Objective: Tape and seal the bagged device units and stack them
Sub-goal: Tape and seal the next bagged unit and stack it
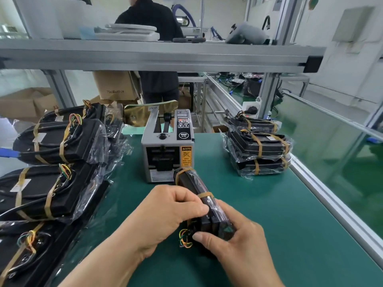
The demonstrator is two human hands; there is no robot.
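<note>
Head cam: bagged unit (pixel 204 206) btwn hands; left hand (pixel 165 214) pinches tape, right hand (pixel 234 241) grips end.

The mat (pixel 269 214) is smooth, matt green. Clear plastic bags (pixel 97 146) look glossy and crinkled over matt black units (pixel 80 139). Tape (pixel 260 148) is tan, faintly shiny. The dispenser (pixel 163 141) has satin grey casing; the frame (pixel 157 56) is brushed aluminium; the boxes (pixel 116 85) are plain cardboard.

Bare green surface (pixel 259 204) lies open between the tape dispenser (pixel 165 150), left bagged units (pixel 58 141) and right stack (pixel 259 146).
</note>
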